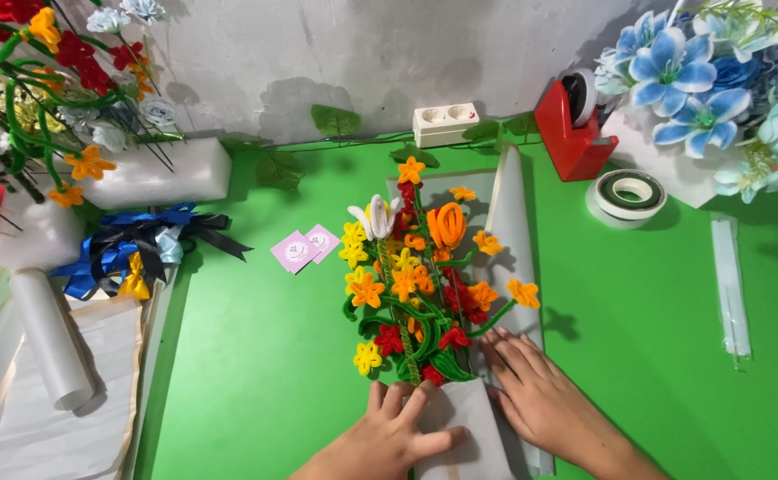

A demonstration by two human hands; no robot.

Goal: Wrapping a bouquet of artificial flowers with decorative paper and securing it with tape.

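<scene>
A bunch of handmade flowers (420, 276) in orange, yellow, red and white with green stems lies on a sheet of translucent wrapping paper (509, 218) on the green table (255, 364). My left hand (393, 436) presses flat on the folded paper (469, 413) over the stems at the bottom. My right hand (535, 391) lies flat on the paper's right side, fingers spread, just beside the lowest flowers. Neither hand grips anything.
A red tape dispenser (574, 124) and a tape roll (629, 194) sit back right, beside blue flowers (704, 84). A white socket strip (445, 123) is by the wall. Two pink cards (306, 246), ribbons (135, 249), foam blocks with flowers (153, 173) and paper rolls (51, 342) lie left.
</scene>
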